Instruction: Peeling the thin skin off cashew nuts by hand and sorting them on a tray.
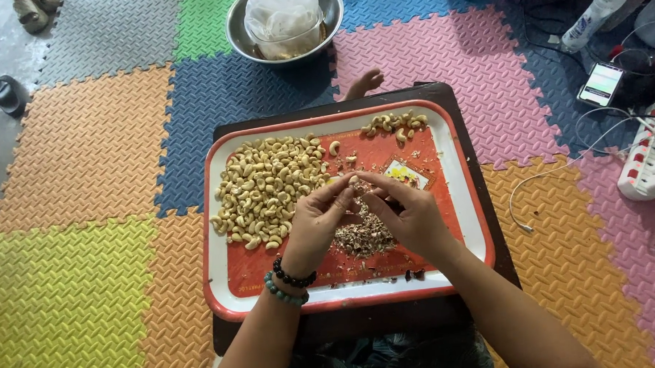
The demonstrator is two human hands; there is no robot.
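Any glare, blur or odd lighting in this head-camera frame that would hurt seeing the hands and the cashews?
Head view: soft, even light, no hard shadows; mild sheen on the steel bowl and the tray rim; left hand and right hand fairly sharp, the nut pinched between them small and hard to resolve; cashew pile crisp; corners slightly soft, wide-angle bent.

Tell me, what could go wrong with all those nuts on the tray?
The left hand and right hand pinch one small nut above the tray; it could slip and drop into the peel scraps. Scraps might also scatter into the big nut pile, mixing with it. The tray overhangs its dark stand, so a bump might tip it.
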